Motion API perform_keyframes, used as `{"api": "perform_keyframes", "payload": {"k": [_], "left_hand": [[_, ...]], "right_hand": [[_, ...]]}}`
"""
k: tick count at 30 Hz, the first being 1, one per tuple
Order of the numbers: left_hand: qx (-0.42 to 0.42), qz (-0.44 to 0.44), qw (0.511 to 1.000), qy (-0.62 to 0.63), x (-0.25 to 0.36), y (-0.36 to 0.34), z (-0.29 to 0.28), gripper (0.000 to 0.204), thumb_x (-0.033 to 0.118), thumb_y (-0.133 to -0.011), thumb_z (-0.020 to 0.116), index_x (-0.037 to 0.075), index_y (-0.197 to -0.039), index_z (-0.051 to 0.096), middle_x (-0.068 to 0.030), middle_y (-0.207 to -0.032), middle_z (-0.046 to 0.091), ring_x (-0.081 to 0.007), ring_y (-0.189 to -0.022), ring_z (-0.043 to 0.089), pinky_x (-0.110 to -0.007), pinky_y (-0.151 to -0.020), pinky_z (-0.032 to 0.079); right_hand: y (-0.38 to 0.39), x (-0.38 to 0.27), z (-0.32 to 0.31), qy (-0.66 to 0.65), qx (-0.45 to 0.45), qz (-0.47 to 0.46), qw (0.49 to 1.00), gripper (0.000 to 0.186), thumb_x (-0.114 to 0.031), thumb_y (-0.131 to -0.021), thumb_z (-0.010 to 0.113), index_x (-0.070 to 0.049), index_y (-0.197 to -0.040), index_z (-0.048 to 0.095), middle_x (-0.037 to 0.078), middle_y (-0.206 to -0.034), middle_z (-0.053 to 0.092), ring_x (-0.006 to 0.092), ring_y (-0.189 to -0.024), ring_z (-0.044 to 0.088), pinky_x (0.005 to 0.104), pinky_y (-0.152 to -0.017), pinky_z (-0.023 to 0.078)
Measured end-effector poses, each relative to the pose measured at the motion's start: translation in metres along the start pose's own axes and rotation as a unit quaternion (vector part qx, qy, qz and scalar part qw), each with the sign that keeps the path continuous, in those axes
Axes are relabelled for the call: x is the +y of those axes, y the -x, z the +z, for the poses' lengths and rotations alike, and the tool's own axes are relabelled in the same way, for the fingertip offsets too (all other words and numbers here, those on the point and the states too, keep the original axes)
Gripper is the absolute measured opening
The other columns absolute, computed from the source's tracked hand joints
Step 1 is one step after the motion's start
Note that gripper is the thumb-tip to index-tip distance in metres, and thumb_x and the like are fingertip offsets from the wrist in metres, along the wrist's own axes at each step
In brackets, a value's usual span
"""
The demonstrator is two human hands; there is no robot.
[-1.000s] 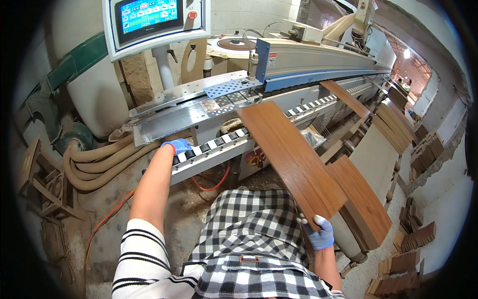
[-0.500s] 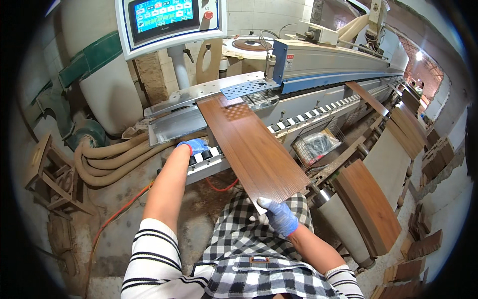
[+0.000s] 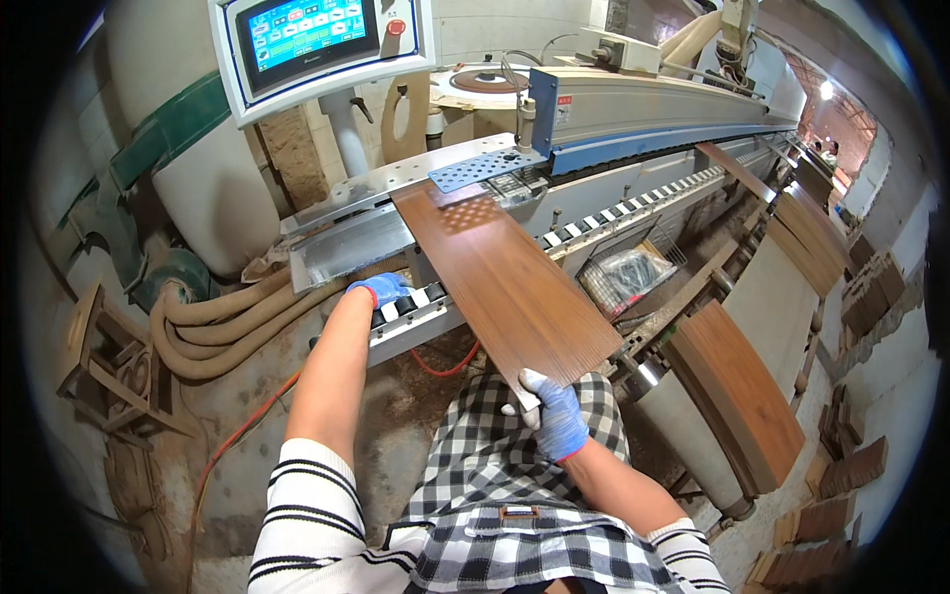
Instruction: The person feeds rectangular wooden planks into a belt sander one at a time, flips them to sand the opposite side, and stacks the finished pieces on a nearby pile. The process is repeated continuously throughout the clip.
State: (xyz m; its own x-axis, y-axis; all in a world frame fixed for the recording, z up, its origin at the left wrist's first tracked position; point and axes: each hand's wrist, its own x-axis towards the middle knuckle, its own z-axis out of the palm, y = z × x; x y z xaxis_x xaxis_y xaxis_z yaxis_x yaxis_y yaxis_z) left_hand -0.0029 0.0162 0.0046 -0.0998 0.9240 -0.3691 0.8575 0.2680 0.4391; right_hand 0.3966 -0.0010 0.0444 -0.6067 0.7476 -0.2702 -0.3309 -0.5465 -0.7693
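Note:
A long brown wood-grain board slants across the middle, its far end by a blue perforated plate. My right hand, in a blue and white glove, grips the near left corner. The thumb lies on top and the fingers reach beneath. My left hand, gloved in blue, is at a roller rail with black and white rollers, left of the board. Its fingers are too small and partly hidden to tell how they are bent.
A control panel with a lit screen and red button stands at upper left. The long machine beam runs away rightward. Stacked brown boards lie at right beside a metal roller. Thick hoses and a wooden stool are at left.
The view has shifted slightly. My right hand and the board's near end appear a little higher and further right. The left hand stays at the roller rail.

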Motion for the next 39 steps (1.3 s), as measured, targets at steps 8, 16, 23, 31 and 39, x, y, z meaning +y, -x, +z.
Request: {"api": "perform_keyframes", "payload": {"k": [8, 16, 23, 31, 39], "left_hand": [[-0.005, -0.021, 1.0, 0.008, 0.003, 0.001, -0.001, 0.045, 0.04, -0.089, 0.045, 0.012, -0.123, 0.055, -0.0118, -0.129, 0.052, -0.0296, -0.117, 0.049, -0.038, -0.1, 0.037], [0.015, -0.023, 0.999, 0.025, -0.002, -0.004, 0.003, 0.048, 0.042, -0.086, 0.05, 0.008, -0.12, 0.057, -0.0153, -0.124, 0.056, -0.0321, -0.113, 0.052, -0.039, -0.097, 0.04], [0.015, -0.037, 0.999, 0.025, -0.012, -0.012, 0.005, 0.043, 0.036, -0.087, 0.053, 0.012, -0.122, 0.057, -0.0071, -0.108, 0.064, -0.0193, -0.094, 0.056, -0.034, -0.088, 0.043], [-0.004, 0.021, 1.0, -0.011, -0.06, -0.044, 0.022, 0.045, 0.04, -0.09, 0.045, 0.012, -0.125, 0.054, -0.0115, -0.128, 0.053, -0.0292, -0.116, 0.05, -0.037, -0.101, 0.037], [0.009, 0.032, 0.999, 0.028, -0.029, -0.009, 0.008, 0.045, 0.038, -0.089, 0.048, 0.011, -0.123, 0.056, -0.014, -0.124, 0.056, -0.0302, -0.113, 0.052, -0.036, -0.098, 0.039]], "right_hand": [[-0.024, -0.033, -0.033, -0.021, 0.072, -0.048, 0.996, 0.04, -0.016, -0.081, 0.063, -0.005, -0.116, 0.049, 0.009, -0.102, 0.059, 0.0196, -0.084, 0.061, 0.0361, -0.058, 0.055], [-0.058, -0.079, -0.077, -0.02, 0.151, -0.082, 0.985, 0.038, -0.021, -0.08, 0.066, -0.009, -0.113, 0.051, 0.006, -0.101, 0.059, 0.019, -0.085, 0.06, 0.0351, -0.055, 0.054], [-0.08, -0.116, -0.104, 0.018, 0.247, -0.164, 0.955, 0.033, -0.034, -0.084, 0.065, -0.009, -0.103, 0.055, 0.007, -0.083, 0.062, 0.017, -0.062, 0.06, 0.0333, -0.048, 0.052], [-0.005, -0.127, -0.197, 0.035, 0.251, -0.205, 0.945, 0.039, -0.029, -0.093, 0.053, -0.004, -0.123, 0.048, 0.009, -0.084, 0.063, 0.0102, -0.056, 0.052, 0.022, -0.052, 0.047], [0.195, -0.103, -0.391, 0.228, 0.684, -0.293, 0.628, 0.052, -0.023, -0.094, 0.05, -0.011, -0.141, 0.031, 0.008, -0.087, 0.056, 0.0108, -0.055, 0.052, 0.0224, -0.041, 0.039]]}}
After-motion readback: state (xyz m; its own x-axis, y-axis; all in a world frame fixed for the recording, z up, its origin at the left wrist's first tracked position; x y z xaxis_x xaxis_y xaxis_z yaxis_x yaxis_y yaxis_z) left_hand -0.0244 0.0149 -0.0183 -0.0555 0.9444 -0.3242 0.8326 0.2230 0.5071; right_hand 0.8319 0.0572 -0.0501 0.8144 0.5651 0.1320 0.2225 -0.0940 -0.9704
